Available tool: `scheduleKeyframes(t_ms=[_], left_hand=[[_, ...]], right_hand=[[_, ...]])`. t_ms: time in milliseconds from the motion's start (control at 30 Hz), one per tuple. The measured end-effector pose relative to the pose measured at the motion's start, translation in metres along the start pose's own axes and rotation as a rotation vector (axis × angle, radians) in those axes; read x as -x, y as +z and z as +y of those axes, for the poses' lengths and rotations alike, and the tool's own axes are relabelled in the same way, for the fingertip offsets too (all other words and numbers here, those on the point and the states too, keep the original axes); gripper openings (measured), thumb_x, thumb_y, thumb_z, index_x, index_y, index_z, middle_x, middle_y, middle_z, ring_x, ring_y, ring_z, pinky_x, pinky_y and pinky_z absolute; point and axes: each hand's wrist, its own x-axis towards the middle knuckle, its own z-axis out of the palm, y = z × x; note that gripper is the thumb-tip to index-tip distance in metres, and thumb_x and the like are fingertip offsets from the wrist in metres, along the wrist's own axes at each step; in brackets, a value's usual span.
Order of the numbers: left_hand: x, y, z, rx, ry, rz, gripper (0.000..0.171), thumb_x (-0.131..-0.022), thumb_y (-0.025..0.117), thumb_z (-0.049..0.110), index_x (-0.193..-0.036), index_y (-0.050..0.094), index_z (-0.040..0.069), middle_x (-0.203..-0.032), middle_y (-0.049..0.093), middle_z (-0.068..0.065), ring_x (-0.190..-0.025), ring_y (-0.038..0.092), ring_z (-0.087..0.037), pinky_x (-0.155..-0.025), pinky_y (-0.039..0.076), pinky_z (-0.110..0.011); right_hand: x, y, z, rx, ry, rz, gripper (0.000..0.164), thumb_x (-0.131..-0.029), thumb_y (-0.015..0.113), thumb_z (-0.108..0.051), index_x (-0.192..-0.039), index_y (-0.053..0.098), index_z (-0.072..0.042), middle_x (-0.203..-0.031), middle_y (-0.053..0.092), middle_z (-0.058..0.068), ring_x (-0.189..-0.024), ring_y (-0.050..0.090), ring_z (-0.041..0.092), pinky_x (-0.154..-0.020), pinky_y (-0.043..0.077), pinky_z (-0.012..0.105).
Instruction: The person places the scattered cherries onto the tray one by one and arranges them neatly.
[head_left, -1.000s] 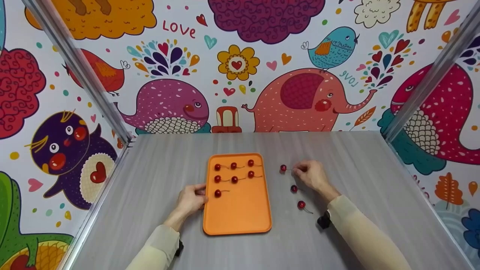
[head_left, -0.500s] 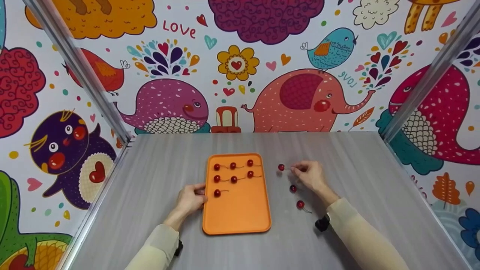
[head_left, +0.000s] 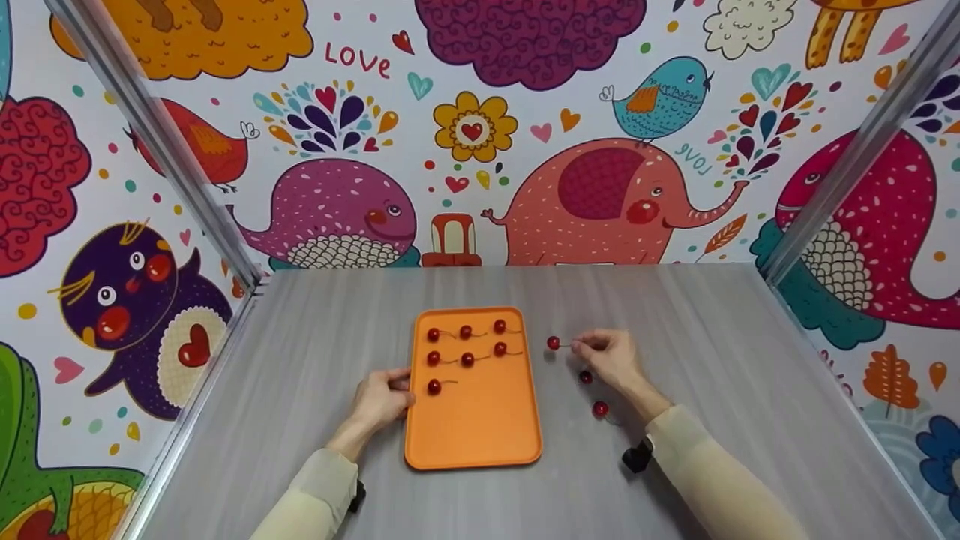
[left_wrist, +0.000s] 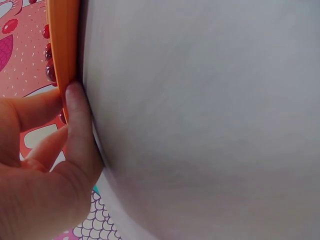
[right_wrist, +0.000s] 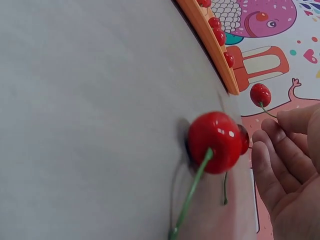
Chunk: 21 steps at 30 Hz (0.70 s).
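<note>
My right hand (head_left: pixel 615 360) pinches a red cherry (head_left: pixel 553 343) by its stem, just right of an orange tray (head_left: pixel 480 427). In the right wrist view that cherry (right_wrist: pixel 260 95) hangs off the fingertips, raised above the table. Two more cherries lie below the hand: one near the fingers (head_left: pixel 586 377), one lower (head_left: pixel 601 409). At the tray's left edge, my left hand (head_left: pixel 382 397) grips the rim between thumb and fingers, as the left wrist view also shows. On the tray several cherries form two rows of three, with a single cherry (head_left: pixel 434 387) below at the left.
The grey table (head_left: pixel 322 322) carries the tray and loose cherries. A wall with cartoon animals (head_left: pixel 600 217) stands behind it. Metal posts rise at the left (head_left: pixel 172 157) and right (head_left: pixel 847 165) back corners.
The right hand has lifted the cherry by its stem from the table and carried it left, towards the tray, and slightly nearer. The left hand stays at the tray's edge.
</note>
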Motion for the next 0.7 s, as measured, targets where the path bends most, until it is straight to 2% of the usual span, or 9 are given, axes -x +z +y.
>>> scheduleKeyframes(t_ms=[133, 367, 700], left_hand=[[0.0, -0.001, 0.001, -0.005, 0.008, 0.001, 0.059, -0.089, 0.076, -0.005, -0.147, 0.071, -0.003, -0.108, 0.075, -0.013, -0.081, 0.071, -0.015, -0.071, 0.067, -0.031], [0.001, -0.001, 0.002, -0.019, 0.005, 0.007, 0.057, -0.09, 0.077, -0.003, -0.147, 0.071, -0.003, -0.11, 0.075, -0.014, -0.082, 0.072, -0.015, -0.071, 0.068, -0.032], [-0.001, 0.0, -0.001, 0.002, 0.017, 0.007, 0.059, -0.087, 0.075, -0.007, -0.146, 0.072, -0.003, -0.109, 0.075, -0.015, -0.081, 0.072, -0.014, -0.071, 0.068, -0.031]], right_hand=[[0.001, 0.004, -0.001, -0.029, -0.019, 0.0, 0.011, -0.101, 0.08, -0.006, -0.106, 0.088, -0.001, -0.097, 0.086, 0.015, -0.08, 0.078, 0.017, -0.066, 0.059, 0.019], [0.004, 0.011, -0.004, -0.059, -0.043, -0.015, 0.011, -0.102, 0.08, -0.006, -0.107, 0.088, -0.001, -0.099, 0.086, 0.018, -0.084, 0.082, 0.024, -0.067, 0.06, 0.018], [0.004, 0.025, -0.01, -0.101, -0.034, -0.033, 0.01, -0.097, 0.084, -0.007, -0.103, 0.088, 0.0, -0.089, 0.085, 0.017, -0.064, 0.074, 0.021, -0.054, 0.055, 0.021]])
